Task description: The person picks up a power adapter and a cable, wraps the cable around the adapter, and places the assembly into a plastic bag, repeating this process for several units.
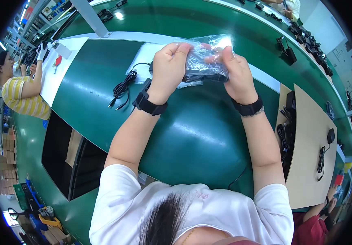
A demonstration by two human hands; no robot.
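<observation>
A clear plastic bag [200, 57] is stretched between my two hands above the green table. My left hand [169, 69] pinches its left side, thumb on top. The right side is gripped by my right hand [238, 73], with some fingers showing through the film. A black object [210, 77] shows along the bag's lower edge; whether it is inside or behind cannot be told. Just left of my left hand lies a coiled black cable [123, 85] with plugs. It leads to a black adapter mostly hidden by that hand. Whitish plastic bags [142, 61] lie underneath.
An open cardboard box [310, 151] at right holds black cables and adapters; one adapter [331, 135] lies on its flap. Beyond the pale rail [143, 37] runs a green conveyor [159, 18] carrying adapters. Co-workers sit at far left [25, 90] and lower right [314, 222].
</observation>
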